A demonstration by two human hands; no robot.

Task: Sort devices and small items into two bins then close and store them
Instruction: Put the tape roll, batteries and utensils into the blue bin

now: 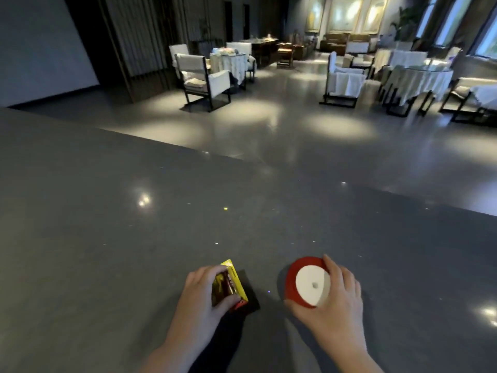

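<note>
Left hand (200, 297) fingers curl round small yellow and red pack of batteries (230, 285), thumb under near end. Pack sits at 6 o'clock, low over dark grey shiny counter (134, 238), dark shadow beneath it.

Right hand (332, 300) fingers and thumb wrap round red ribbon roll with white round middle (308, 282). Roll tilted, white face turned to 9 o'clock, just at 3 o'clock of pack, apart from it.

Past counter edge, at 12 o'clock: grey floor (295, 125), white chairs (204, 79), tables with white cloths (419, 79), blurry.
</note>
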